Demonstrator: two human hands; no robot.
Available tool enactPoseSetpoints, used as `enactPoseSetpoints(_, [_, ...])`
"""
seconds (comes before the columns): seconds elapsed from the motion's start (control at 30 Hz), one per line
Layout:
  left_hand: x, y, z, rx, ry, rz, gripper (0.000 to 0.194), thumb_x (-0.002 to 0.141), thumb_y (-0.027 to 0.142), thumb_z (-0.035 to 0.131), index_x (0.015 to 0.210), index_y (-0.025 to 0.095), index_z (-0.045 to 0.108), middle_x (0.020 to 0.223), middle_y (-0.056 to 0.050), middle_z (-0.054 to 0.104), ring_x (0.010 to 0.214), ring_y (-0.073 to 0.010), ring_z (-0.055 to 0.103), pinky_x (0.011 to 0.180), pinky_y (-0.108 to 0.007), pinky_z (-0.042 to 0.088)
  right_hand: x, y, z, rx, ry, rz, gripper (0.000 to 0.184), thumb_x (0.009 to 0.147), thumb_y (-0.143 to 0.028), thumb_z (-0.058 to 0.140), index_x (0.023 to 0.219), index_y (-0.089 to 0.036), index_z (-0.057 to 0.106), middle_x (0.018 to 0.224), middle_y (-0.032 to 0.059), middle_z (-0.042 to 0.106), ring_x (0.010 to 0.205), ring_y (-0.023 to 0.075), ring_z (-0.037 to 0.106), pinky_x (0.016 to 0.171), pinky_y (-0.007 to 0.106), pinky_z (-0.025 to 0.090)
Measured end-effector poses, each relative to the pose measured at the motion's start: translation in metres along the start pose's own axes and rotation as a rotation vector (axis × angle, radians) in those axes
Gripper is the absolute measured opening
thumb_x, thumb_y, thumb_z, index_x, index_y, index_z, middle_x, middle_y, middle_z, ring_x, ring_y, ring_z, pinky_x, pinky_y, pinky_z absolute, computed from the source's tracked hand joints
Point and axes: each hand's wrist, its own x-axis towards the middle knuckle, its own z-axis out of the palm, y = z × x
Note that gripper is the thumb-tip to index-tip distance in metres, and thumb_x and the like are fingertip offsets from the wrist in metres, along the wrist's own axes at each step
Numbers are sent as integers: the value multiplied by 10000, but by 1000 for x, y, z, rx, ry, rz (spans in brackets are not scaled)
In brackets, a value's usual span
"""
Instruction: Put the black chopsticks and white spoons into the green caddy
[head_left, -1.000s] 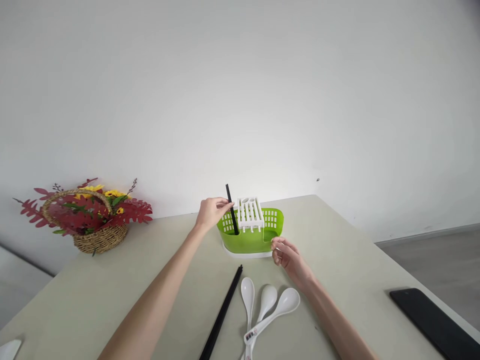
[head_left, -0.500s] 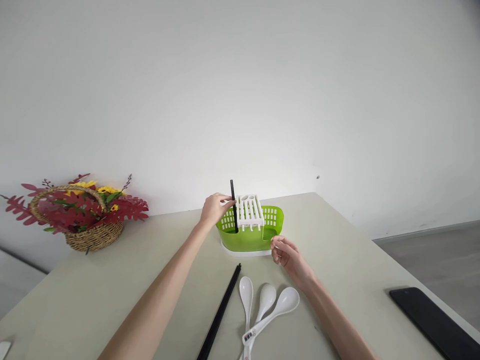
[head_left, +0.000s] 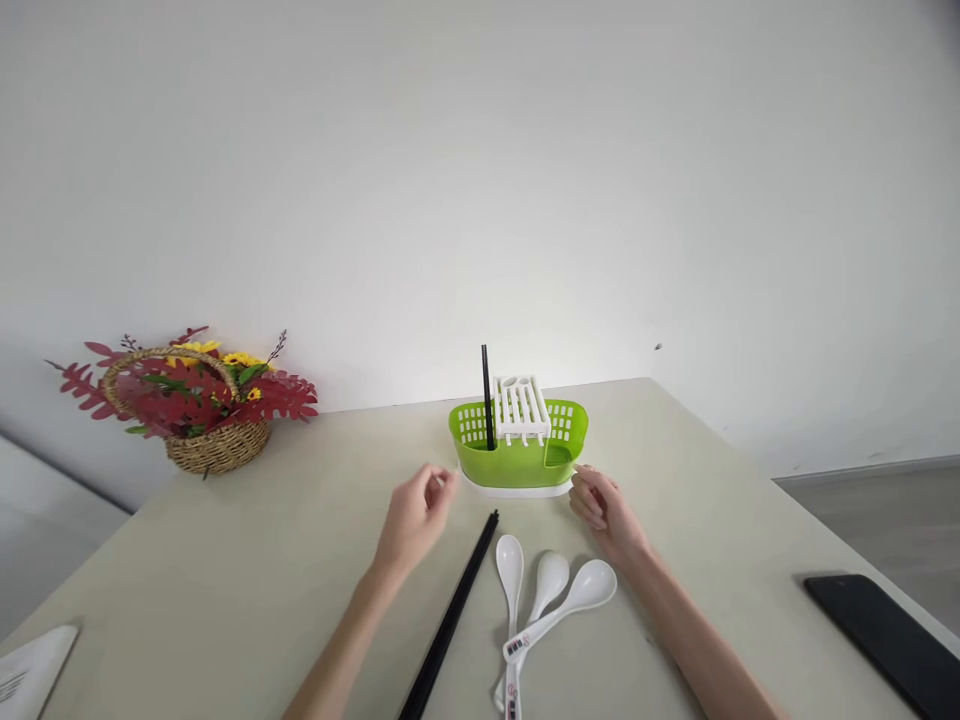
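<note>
A green utensil holder (head_left: pixel 517 462) with a white slatted rack (head_left: pixel 522 408) stands near the wall. Black chopsticks (head_left: pixel 487 398) rise upright from its left compartment. My left hand (head_left: pixel 417 515), fingers curled and with nothing visible in it, hovers in front and to the left of the holder, slightly blurred. By the holder's right front corner is my right hand (head_left: pixel 606 510), its fingers folded in and no object showing; whether it touches the holder I cannot tell. Between my arms lie more black chopsticks (head_left: pixel 452 615) in a bundle and three white spoons (head_left: pixel 551 580), handles crossed.
A wicker basket (head_left: pixel 217 448) of red and yellow artificial flowers is at the back left. A black phone (head_left: pixel 885 635) lies near the table's right edge. Part of a white object (head_left: pixel 36 668) shows at the lower left. The wall (head_left: pixel 480 200) borders the table's back.
My left hand has let go of the chopsticks in the holder and moved back toward me. My right hand stays by the holder's right side. The view has shifted slightly.
</note>
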Motion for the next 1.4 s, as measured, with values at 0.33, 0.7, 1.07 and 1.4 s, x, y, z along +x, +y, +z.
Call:
enactPoseSetpoints(0.33, [-87,-17,-4,271,-192,-106,380,976,574,464,806,239,519,676,37,492,608,-152,492,616,-274,395,-5,3,0,-38,2,39,553,867,-440,759,469,-228,439,417,-85,273,377,62,158,392,283,147])
enactPoseSetpoints(0.7, [-110,4,-2,348,-329,-117,156,902,390,606,906,246,546,871,-4,660,798,-188,643,735,-299,451,-6,3,-1,-31,-27,55,495,883,-438,757,531,-213,489,453,-83,322,400,60,194,420,273,178])
enactPoseSetpoints(1.07, [-102,15,-5,497,-420,-220,87,939,321,553,921,241,579,935,-13,720,882,-195,695,710,-289,421,-5,1,-1,-45,-23,78,482,870,-453,772,562,-208,494,496,-79,350,421,60,239,418,260,224])
enactPoseSetpoints(1.4, [-98,18,-5,623,-461,-177,140,967,318,525,939,224,625,971,-48,747,914,-230,720,740,-311,455,-4,3,-1,-81,-1,92,496,838,-507,797,575,-215,494,521,-76,364,440,68,260,423,263,244])
